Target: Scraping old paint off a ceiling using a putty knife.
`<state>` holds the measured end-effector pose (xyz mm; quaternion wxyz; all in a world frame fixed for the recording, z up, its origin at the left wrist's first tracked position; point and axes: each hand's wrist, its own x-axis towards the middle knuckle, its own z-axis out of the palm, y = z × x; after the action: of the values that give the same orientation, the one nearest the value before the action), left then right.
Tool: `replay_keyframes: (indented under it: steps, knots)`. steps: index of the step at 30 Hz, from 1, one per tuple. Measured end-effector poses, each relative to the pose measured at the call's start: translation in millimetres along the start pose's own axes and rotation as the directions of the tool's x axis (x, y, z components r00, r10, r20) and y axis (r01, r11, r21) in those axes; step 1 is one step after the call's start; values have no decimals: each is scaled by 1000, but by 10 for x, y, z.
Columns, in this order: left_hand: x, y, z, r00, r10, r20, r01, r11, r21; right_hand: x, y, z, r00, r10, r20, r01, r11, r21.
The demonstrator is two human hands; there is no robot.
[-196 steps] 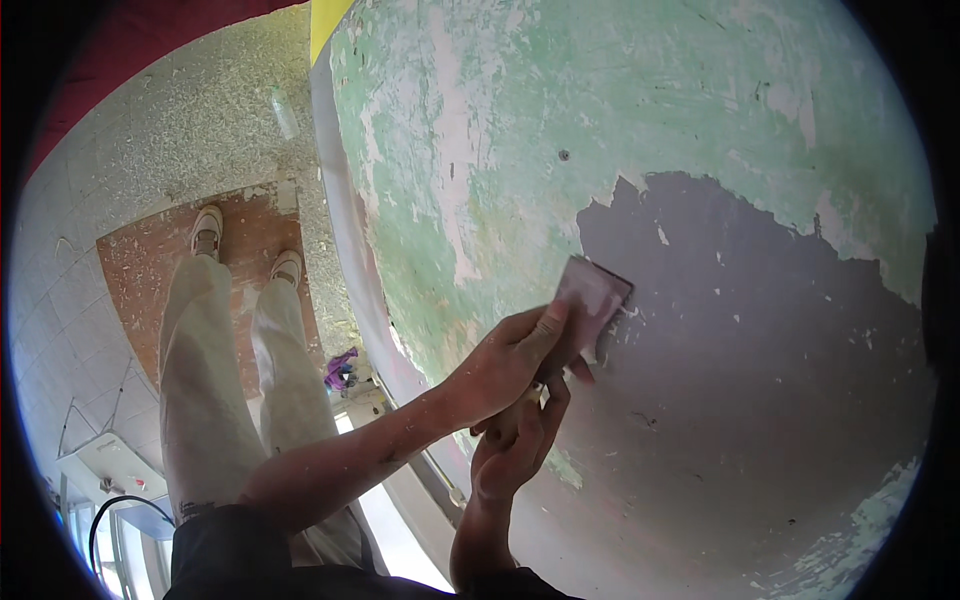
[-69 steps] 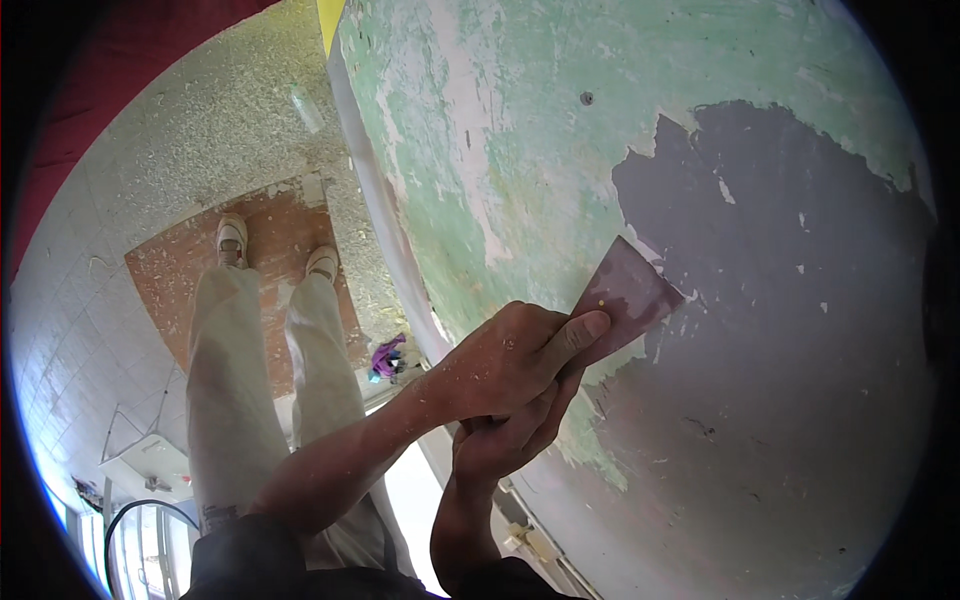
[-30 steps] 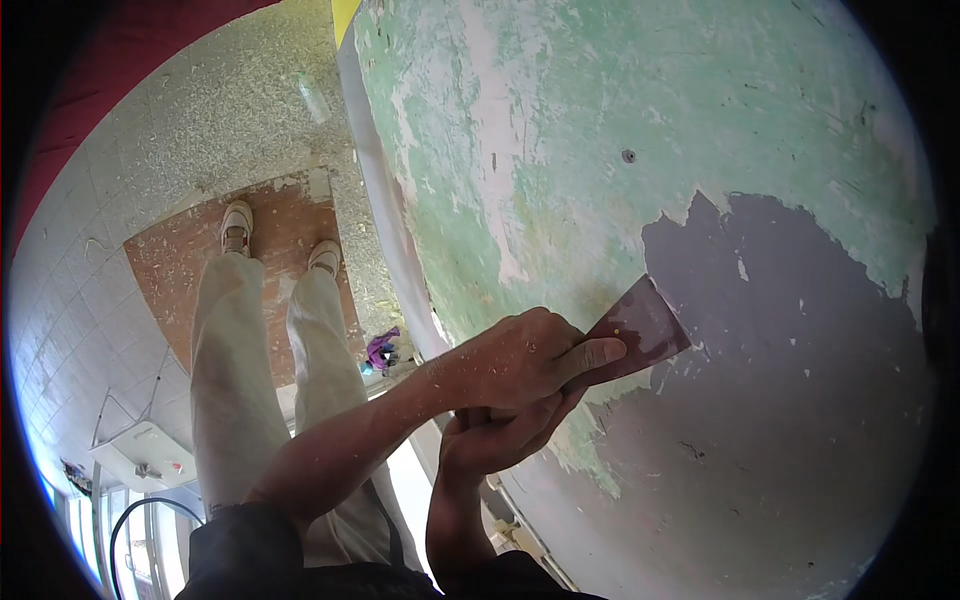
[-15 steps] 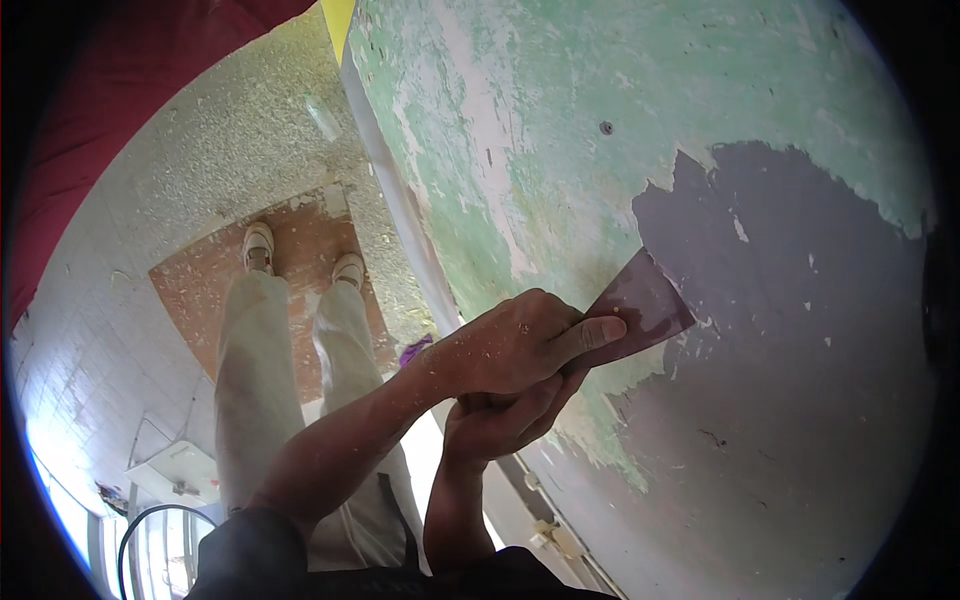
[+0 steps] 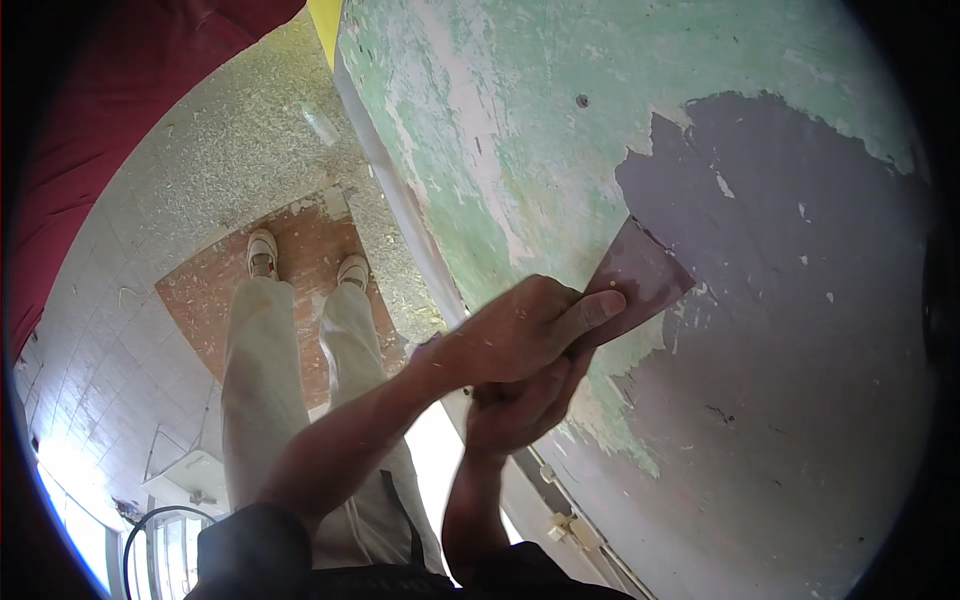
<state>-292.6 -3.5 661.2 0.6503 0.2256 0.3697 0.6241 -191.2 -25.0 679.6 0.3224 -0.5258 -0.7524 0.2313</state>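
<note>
Both my hands are closed around one wide-bladed scraper (image 5: 640, 272), whose handle is hidden in the fingers. My left hand (image 5: 535, 325) lies uppermost, its thumb stretched along the blade. Underneath, my right hand (image 5: 520, 405) wraps the grip from below. The flat, brownish blade flares toward a straight edge that lies at the wall, where grey paint (image 5: 780, 300) meets a bared pale green layer (image 5: 540, 130). The grey patch has a ragged border, with small chips in it.
I stand on a brown board (image 5: 215, 300) strewn with flakes. Paint debris (image 5: 240, 120) covers the floor along the wall's base, with a clear bottle (image 5: 320, 122) among it. Red cloth (image 5: 130, 90) hangs at far left. Pipes with fittings (image 5: 570, 530) run along the wall, lower right.
The view has shifted a little, and the wall's marks sit higher in it. Both hands keep the same grip on the scraper, its edge still at the grey paint's border.
</note>
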Motion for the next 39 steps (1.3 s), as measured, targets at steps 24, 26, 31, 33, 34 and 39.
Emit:
replay_keyframes:
  steps: [24, 26, 31, 33, 34, 39]
  knots:
    - [46, -20, -32, 1000, 10, 29, -11, 1000, 12, -119, -129, 84, 999, 20, 33, -18, 998, -60]
    - [17, 12, -49, 1000, -20, 6, 20, 999, -33, 17, 24, 57, 966, -254, 50, 258, 933, -251]
    - [99, -82, 145, 999, -36, -18, 34, 995, -95, 159, 29, -337, 823, 465, 325, -559, 764, 322]
    - [115, -85, 142, 1000, -25, -18, 22, 993, -116, 138, 69, -208, 982, 56, 178, -61, 998, 23]
    - [95, -38, 101, 999, -36, 2, 36, 995, -89, 116, 56, -141, 900, -394, 184, 434, 841, -322]
    - [39, 13, -33, 1000, 28, 12, -27, 997, -76, 1, -8, 89, 917, -398, 28, 387, 870, -304]
